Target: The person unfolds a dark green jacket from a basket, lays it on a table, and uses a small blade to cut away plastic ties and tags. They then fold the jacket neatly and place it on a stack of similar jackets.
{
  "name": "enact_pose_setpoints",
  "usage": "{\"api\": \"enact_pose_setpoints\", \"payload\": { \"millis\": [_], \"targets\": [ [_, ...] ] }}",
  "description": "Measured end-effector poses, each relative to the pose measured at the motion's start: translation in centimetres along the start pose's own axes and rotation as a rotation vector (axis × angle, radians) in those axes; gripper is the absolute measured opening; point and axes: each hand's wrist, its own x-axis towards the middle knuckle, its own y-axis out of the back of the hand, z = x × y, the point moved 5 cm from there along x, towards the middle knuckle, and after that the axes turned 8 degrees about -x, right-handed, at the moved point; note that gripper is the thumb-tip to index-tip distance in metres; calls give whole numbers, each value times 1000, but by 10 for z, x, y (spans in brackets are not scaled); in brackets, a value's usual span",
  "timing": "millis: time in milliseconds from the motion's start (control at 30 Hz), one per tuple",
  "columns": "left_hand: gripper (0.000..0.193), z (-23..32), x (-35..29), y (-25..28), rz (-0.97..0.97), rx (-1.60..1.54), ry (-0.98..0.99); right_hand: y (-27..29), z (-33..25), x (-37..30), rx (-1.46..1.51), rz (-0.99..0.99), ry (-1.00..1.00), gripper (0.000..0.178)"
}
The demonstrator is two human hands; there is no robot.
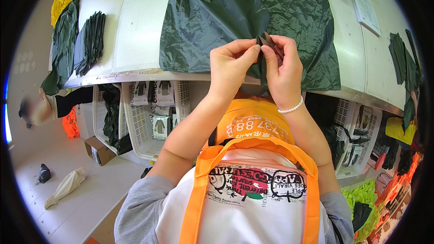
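Observation:
A dark green, crinkled waterproof garment (212, 13) lies spread over the table, its lower edge hanging over the front. My left hand (233, 61) is pinched on a narrow dark green fabric strip (264, 74) at the garment's lower middle. Facing it, my right hand (285, 65) is closed around what looks like small thread snips (267, 39), with pointed blades showing beside the strip. My fingers hide most of the snips. The hands nearly touch at the fingertips.
Folded dark green pieces (89, 43) and yellow fabric lie on the white table (135, 31) at left. White paper sheets (365, 11) lie at right. White baskets (149, 147) with packaged garments stand underneath. A person (40, 108) is at far left; a cardboard box (100, 150) sits on the floor.

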Motion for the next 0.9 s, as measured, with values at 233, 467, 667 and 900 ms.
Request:
{"api": "enact_pose_setpoints", "payload": {
  "millis": [233,467,667,900],
  "targets": [
    [16,-5,0,2,2,-13,2,2,-2,0,-153,41,131,16],
    [11,-5,1,2,31,22,42,17,22,13,-77,62,-37,25],
    [9,-57,-2,-16,-522,775,-93,121,212,42,-900,179,-367,82],
    [15,-103,-2,-13,-1282,1102,263,117,215,-28,-871,-282,-543,20]
  ]
}}
